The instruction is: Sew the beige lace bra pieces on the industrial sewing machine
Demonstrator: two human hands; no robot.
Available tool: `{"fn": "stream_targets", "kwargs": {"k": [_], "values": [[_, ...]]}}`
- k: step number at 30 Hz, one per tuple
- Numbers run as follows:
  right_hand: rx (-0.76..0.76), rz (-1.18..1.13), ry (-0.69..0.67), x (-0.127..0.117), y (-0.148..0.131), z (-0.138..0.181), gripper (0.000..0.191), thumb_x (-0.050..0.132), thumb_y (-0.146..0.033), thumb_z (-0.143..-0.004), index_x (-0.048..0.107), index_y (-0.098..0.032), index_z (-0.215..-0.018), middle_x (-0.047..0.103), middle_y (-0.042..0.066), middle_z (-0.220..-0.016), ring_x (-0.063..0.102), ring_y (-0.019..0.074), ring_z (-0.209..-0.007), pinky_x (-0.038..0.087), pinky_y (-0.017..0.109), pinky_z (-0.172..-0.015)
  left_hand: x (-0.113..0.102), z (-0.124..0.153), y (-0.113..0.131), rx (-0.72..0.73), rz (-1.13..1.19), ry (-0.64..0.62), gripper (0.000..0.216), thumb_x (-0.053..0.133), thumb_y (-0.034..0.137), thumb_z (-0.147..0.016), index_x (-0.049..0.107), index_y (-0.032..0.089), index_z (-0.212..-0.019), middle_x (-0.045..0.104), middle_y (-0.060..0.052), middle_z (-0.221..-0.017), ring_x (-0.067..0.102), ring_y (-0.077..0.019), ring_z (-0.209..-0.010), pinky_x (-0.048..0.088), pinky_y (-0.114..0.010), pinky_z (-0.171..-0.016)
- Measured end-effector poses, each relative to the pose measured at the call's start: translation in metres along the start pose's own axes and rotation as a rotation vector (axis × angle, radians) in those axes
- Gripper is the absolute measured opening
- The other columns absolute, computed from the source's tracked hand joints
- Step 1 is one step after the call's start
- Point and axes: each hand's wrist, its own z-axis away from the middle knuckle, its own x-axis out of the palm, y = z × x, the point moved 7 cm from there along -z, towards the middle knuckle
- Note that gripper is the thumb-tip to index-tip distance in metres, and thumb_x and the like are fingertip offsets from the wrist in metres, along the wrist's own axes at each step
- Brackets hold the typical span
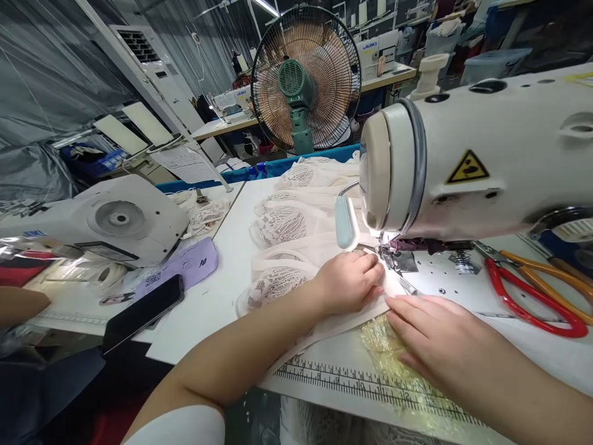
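Cream fabric with lace panels [319,228] lies in soft folds across the sewing table, its near edge running under the needle area of the white sewing machine [500,148]. My left hand [352,281] rests on this fabric just left of the presser foot, fingers curled and closed on the cloth. Beside it, my right hand [430,327] lies low on the table with fingers stretched out, the tips touching the fabric's edge. Part of a crinkled yellowish clear film [377,346] shows under my right hand. The fingertips of my left hand are partly hidden.
Red-handled scissors [532,303] and an orange-handled tool [551,272] lie at right. A printed ruler [343,377] follows the front edge. Left are a black phone [143,312], a purple card [194,259], another machine [115,216] and a person's arm [21,306]. A fan [303,80] stands behind.
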Motion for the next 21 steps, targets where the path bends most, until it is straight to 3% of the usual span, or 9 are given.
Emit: {"fn": "stream_targets", "kwargs": {"k": [7,13,21], "values": [[-0.008,-0.052,0.028,-0.0053,-0.0044,-0.004,0.019,0.046,-0.024,-0.083,0.062,-0.017,-0.088,0.066,0.007,-0.089,0.058,0.0203,-0.083,0.043,0.036,-0.073,-0.0015,0.0013,0.0005,0.009,-0.007,0.002,0.043,0.031,0.038,-0.094,0.057,0.009,-0.111,0.06,-0.014,-0.109,0.057,-0.0244,-0.097,0.049,-0.037,-0.08],[-0.018,-0.058,-0.032,-0.0006,-0.0026,-0.0039,0.016,0.048,-0.024,-0.081,0.061,-0.017,-0.086,0.064,0.006,-0.088,0.058,0.0208,-0.08,0.044,0.038,-0.073,-0.0005,-0.0005,-0.0021,0.02,-0.031,-0.008,0.044,0.029,0.04,-0.095,0.056,0.01,-0.112,0.059,-0.015,-0.111,0.057,-0.0241,-0.096,0.049,-0.037,-0.078],[-0.01,-0.049,-0.008,-0.0064,0.002,-0.006,0.023,0.038,-0.023,-0.088,0.06,-0.017,-0.088,0.064,0.007,-0.089,0.058,0.0207,-0.083,0.043,0.038,-0.077,0.0005,0.0007,-0.003,0.011,-0.01,-0.018,0.045,0.029,0.04,-0.095,0.056,0.009,-0.114,0.059,-0.015,-0.112,0.057,-0.025,-0.097,0.05,-0.038,-0.08]]}}
